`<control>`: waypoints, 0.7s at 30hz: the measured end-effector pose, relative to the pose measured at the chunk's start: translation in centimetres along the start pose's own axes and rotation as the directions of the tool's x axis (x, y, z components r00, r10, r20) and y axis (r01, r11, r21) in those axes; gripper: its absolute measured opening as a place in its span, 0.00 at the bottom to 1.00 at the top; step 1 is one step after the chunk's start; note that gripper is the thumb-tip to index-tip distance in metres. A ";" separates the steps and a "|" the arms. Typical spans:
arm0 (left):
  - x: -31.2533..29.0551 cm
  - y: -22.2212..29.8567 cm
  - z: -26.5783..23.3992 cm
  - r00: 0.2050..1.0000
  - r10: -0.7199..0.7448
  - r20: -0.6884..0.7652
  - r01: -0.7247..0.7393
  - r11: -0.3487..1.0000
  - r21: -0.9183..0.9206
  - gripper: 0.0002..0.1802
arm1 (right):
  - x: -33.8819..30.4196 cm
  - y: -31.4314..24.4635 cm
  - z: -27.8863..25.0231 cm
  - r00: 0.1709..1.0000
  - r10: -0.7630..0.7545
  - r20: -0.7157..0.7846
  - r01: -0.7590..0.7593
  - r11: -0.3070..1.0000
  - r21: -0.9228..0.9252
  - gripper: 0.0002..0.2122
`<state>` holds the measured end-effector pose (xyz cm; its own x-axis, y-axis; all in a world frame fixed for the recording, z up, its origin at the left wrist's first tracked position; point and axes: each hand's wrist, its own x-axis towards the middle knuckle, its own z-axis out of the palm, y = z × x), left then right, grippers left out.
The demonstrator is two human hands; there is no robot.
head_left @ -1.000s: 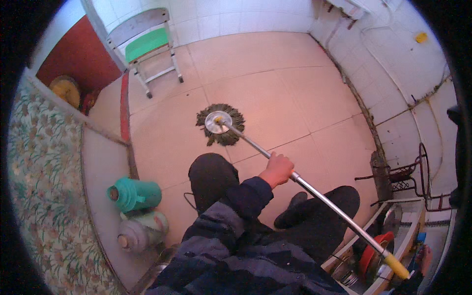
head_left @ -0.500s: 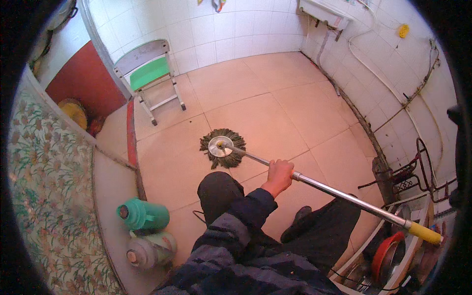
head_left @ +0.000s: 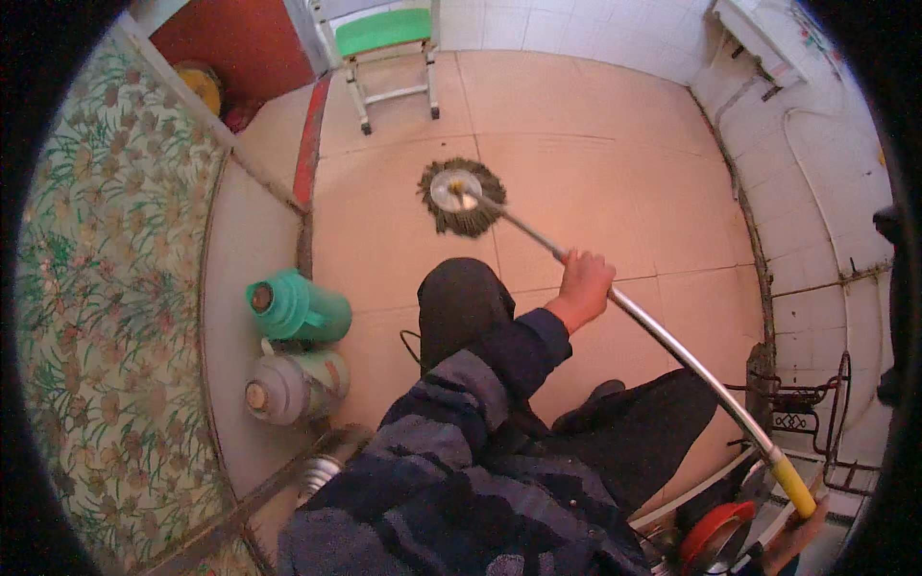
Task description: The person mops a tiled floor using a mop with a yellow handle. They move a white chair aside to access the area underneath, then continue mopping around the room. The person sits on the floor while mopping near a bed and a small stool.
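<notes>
My left hand (head_left: 585, 288) is wrapped round the metal pole of a mop, about midway along it. The mop (head_left: 463, 197) has a round head with a pale disc and dark grey-green strands spread on the tiled floor. Its pole slants down to the right and ends in a yellow grip (head_left: 793, 488). At that end my right hand (head_left: 799, 540) shows dimly near the picture's rim, closed on the grip, its fingers mostly hidden. The mop head lies just beyond my bent left knee.
A green-seated chair (head_left: 384, 31) stands at the far wall. Left, a green thermos flask (head_left: 300, 307) and a pale one (head_left: 300, 386) stand beside a flower-patterned surface (head_left: 115, 326). A rack with a red-rimmed pan (head_left: 715, 538) is at lower right, beneath a dark wire rack (head_left: 797, 403).
My view has shifted, so the chair and floor sit higher in it. The mop's pole now slants more steeply, and its head appears farther up and slightly right. My left hand keeps its hold.
</notes>
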<state>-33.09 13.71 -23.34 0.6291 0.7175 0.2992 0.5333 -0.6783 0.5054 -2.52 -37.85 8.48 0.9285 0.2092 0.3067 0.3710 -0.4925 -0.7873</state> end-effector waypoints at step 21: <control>2.9 -2.6 -2.9 0.971 0.083 -0.224 -0.082 0.997 0.012 0.06 | -5.9 -4.2 19.6 0.636 -0.739 0.221 0.740 0.503 -0.446 0.09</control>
<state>-34.30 18.05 -21.41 0.5282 0.6762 0.5135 0.4868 -0.7367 0.4694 -9.81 -20.47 -0.54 0.3135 0.6835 0.6591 0.8797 -0.4704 0.0693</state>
